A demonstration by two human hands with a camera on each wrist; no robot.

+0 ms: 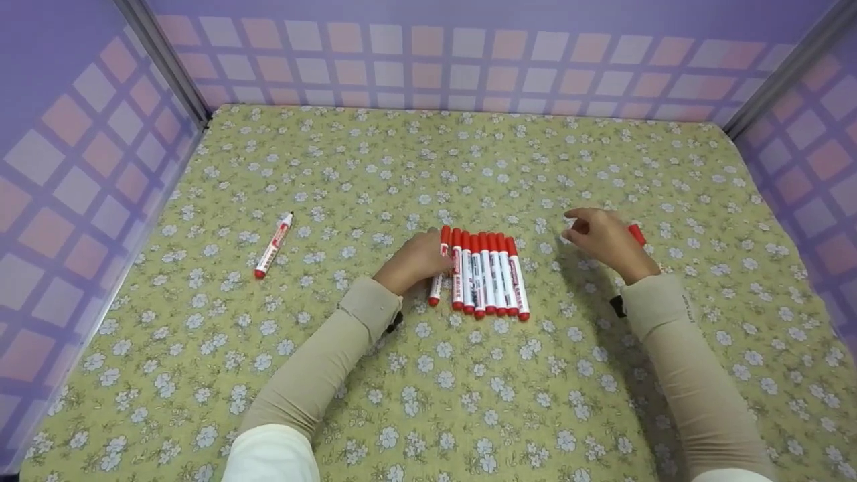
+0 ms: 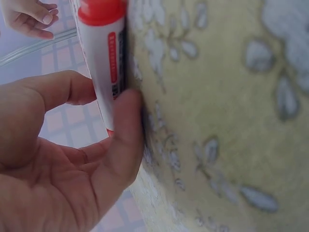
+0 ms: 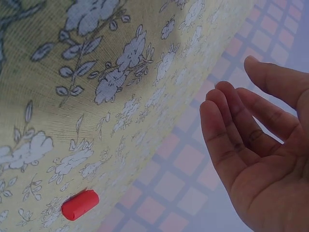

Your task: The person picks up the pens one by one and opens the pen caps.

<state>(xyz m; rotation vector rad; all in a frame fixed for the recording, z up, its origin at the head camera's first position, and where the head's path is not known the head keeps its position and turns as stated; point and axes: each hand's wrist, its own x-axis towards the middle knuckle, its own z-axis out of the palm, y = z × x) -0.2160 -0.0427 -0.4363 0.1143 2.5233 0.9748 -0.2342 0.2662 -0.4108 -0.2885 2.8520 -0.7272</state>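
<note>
Red-capped marker (image 1: 439, 266) lies lengthwise, cap pointing away, leftmost against the marker row (image 1: 489, 273); left hand (image 1: 414, 260) pinches it. Right hand (image 1: 606, 239) hovers right of the row, fingers loosely together.

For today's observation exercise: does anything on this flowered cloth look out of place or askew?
Yes. One red marker lies alone and tilted, far left of the neat row of markers. The leftmost marker, at the left hand, sits slightly askew. A loose red cap lies by the right hand.
</note>
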